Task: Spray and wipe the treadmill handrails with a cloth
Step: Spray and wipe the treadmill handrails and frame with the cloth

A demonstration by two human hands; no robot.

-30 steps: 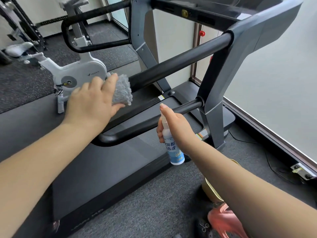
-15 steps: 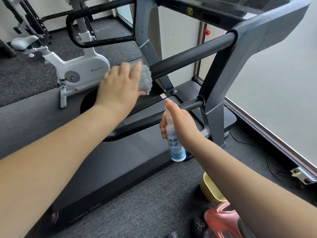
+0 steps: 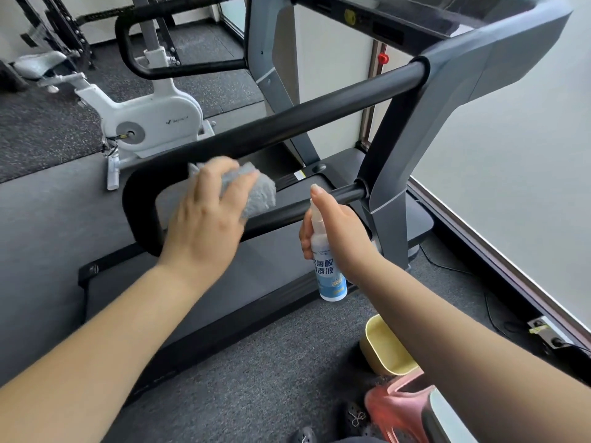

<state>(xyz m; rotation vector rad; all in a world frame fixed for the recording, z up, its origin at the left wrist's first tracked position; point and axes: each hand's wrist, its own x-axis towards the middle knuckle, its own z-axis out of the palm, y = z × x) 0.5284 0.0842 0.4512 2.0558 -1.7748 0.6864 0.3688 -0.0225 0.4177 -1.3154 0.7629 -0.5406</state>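
The treadmill's near handrail (image 3: pixel 319 121) is a black loop, with an upper bar and a lower bar (image 3: pixel 287 212) joined by a bend at the left. My left hand (image 3: pixel 208 219) holds a grey cloth (image 3: pixel 256 193) bunched under its fingers, between the two bars and touching the lower one. My right hand (image 3: pixel 339 231) grips a white spray bottle (image 3: pixel 327 270) with a blue label, upright, index finger on the nozzle, just in front of the lower bar. The far handrail (image 3: pixel 150 71) shows at the upper left.
The treadmill deck (image 3: pixel 64 219) lies below the rails, its grey upright (image 3: pixel 393 187) on the right. A white exercise bike (image 3: pixel 150 123) stands behind. A yellow tub (image 3: pixel 383 346) and a pink bag (image 3: pixel 399 407) sit on the carpet near my right arm. A wall runs along the right.
My left hand with the cloth slid up the upper bar, then dropped down to the lower bar. My right hand and the bottle stayed in place.
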